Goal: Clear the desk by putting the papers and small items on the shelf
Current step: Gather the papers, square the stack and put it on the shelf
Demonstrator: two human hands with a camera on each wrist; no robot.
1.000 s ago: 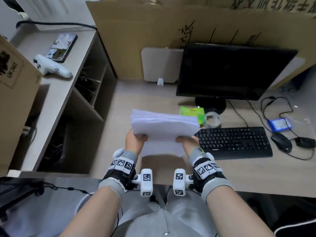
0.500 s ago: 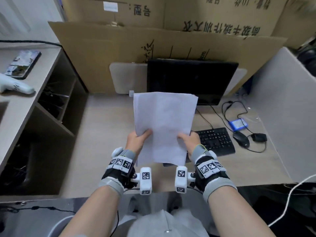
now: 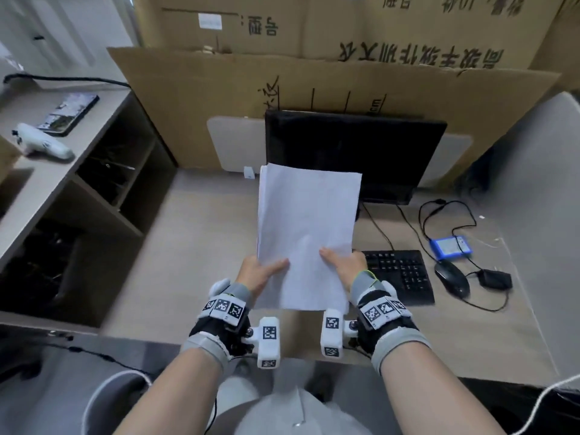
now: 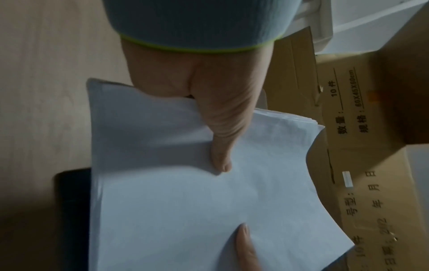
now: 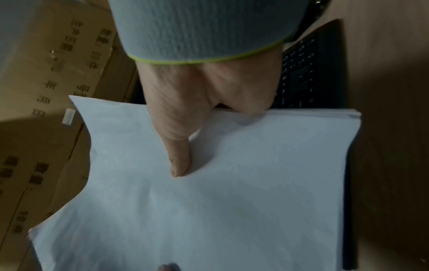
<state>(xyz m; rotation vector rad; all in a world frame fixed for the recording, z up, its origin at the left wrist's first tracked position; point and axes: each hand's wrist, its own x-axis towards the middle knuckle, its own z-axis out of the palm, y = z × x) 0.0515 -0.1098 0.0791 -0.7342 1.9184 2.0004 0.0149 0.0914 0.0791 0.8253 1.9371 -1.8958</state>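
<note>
Now both hands, left hand (image 3: 258, 273) and right hand (image 3: 343, 265), pinch the paper stack (image 3: 306, 233) upright; the shelf (image 3: 59, 180) lies left, nearer the left hand.

Both forearms are bare up to the wrists. Each wrist has a grey knit cuff with a thin lime-green edge, and black strapping over it. The left hand (image 3: 255, 273) and right hand (image 3: 343, 265) are bare too. A curved white band of black-and-white square tags sits across each wrist, plus a chunky white block with more tags sticking out toward the middle. Light grey top below, thin black cable by the left arm.
</note>
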